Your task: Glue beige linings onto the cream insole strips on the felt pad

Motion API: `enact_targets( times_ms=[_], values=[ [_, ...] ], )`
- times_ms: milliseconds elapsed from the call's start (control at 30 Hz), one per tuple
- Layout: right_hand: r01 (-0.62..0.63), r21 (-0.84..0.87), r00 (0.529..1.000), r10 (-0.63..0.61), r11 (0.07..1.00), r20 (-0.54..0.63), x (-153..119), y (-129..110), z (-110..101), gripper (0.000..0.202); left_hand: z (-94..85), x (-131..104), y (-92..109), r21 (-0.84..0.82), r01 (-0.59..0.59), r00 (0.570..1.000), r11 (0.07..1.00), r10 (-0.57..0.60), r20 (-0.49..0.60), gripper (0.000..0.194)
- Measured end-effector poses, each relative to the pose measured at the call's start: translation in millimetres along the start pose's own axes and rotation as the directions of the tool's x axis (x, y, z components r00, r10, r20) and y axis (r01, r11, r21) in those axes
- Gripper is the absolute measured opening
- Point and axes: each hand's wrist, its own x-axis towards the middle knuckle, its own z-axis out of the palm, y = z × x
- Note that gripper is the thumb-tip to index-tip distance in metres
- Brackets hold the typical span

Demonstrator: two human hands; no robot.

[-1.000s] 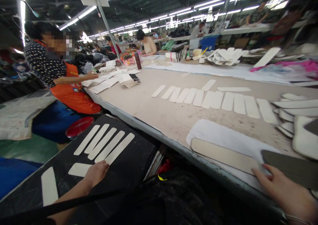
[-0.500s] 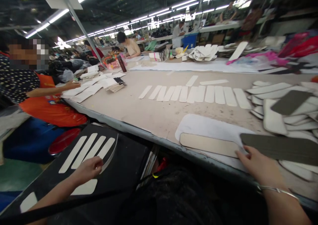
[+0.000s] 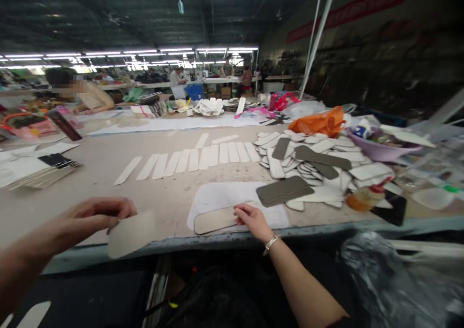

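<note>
My left hand [image 3: 103,214] is raised at the table's front edge, thumb and fingers pinched on a thin cream piece with rounded corners [image 3: 132,236]. The piece hangs tilted in the air and is slightly blurred. To the right, my right hand [image 3: 253,221] has its fingers closed at a long cream panel [image 3: 213,221] with a dark edge. That panel lies on a white sheet [image 3: 206,195], and my hand covers part of its right end. Just beyond my right hand are stacked grey-brown panels [image 3: 284,191].
A row of white strips [image 3: 183,161] runs across the table. At right lie a heap of white dark-edged pieces [image 3: 277,168], an amber bottle with a red top [image 3: 366,197], an orange bag [image 3: 321,122] and a purple basin [image 3: 384,149]. A person [image 3: 90,96] leans over the far left.
My left hand has come up from the black surface to the table edge with a cream piece in it. The view has swung right. My right hand stays at the long panel.
</note>
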Motion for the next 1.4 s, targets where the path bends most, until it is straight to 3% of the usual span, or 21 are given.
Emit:
enact_targets(
  times_ms=[100, 200, 300, 400, 533, 633, 733, 800, 867, 1000, 1067, 1167, 1400],
  values=[
    [-0.107, 0.205, 0.993, 0.093, 0.973, 0.080, -1.1, 1.1, 6.9, 0.041, 15.4, 50.8, 43.6, -0.234, -0.050, 0.966, 0.971, 0.106, 0.237, 0.025],
    [-0.194, 0.374, 0.980, 0.159, 0.907, 0.123, 3.3, 4.3, 6.9, 0.040, 40.1, 80.2, 64.9, -0.419, -0.054, 0.935, 0.906, 0.193, 0.296, 0.021],
    [-0.261, 0.500, 0.965, 0.216, 0.825, 0.148, 9.0, 3.8, 3.0, 0.038, 59.7, 93.8, 69.5, -0.500, -0.013, 0.928, 0.866, 0.197, 0.316, 0.018],
    [-0.257, 0.541, 0.966, 0.208, 0.801, 0.152, 11.0, -2.4, -4.2, 0.034, 69.8, 99.8, 59.1, -0.535, 0.073, 0.933, 0.842, 0.132, 0.335, 0.014],
    [-0.174, 0.414, 0.984, 0.178, 0.894, 0.028, 9.6, -9.0, -20.2, 0.025, 78.6, 103.0, 27.5, -0.520, 0.201, 0.932, 0.830, 0.001, 0.362, 0.015],
    [-0.171, 0.306, 0.979, 0.196, 0.936, -0.053, 11.7, -7.4, -35.9, 0.022, 90.7, 103.1, 2.6, -0.452, 0.215, 0.947, 0.866, -0.072, 0.312, 0.017],
    [-0.149, -0.003, 0.972, 0.145, 0.989, -0.185, 17.4, -3.3, -52.2, 0.023, 110.5, 103.0, -14.7, -0.331, 0.248, 0.950, 0.911, -0.162, 0.266, 0.018],
    [-0.140, -0.280, 0.963, 0.064, 0.950, -0.262, 21.7, -0.8, -61.3, 0.024, 126.2, 104.2, -22.5, -0.265, 0.308, 0.932, 0.914, -0.234, 0.276, 0.022],
    [-0.143, -0.434, 0.960, 0.018, 0.890, -0.279, 25.2, 1.4, -67.1, 0.022, 141.5, 106.9, -29.9, -0.222, 0.348, 0.914, 0.911, -0.278, 0.296, 0.026],
    [-0.171, -0.508, 0.952, 0.009, 0.844, -0.307, 30.3, 7.1, -69.0, 0.018, 163.7, 115.2, -47.4, -0.120, 0.372, 0.898, 0.921, -0.324, 0.297, 0.028],
    [-0.197, -0.535, 0.944, 0.011, 0.822, -0.331, 32.4, 10.5, -67.8, 0.031, 168.9, 118.9, -55.6, -0.068, 0.368, 0.900, 0.927, -0.337, 0.276, 0.029],
    [-0.228, -0.580, 0.937, 0.013, 0.782, -0.350, 34.6, 14.5, -65.9, 0.050, 171.1, 121.7, -64.0, -0.016, 0.347, 0.911, 0.938, -0.333, 0.245, 0.031],
    [-0.215, -0.683, 0.949, -0.017, 0.698, -0.316, 32.6, 17.2, -61.4, 0.049, 173.6, 122.2, -73.2, 0.068, 0.290, 0.938, 0.955, -0.298, 0.179, 0.032]
  ],
)
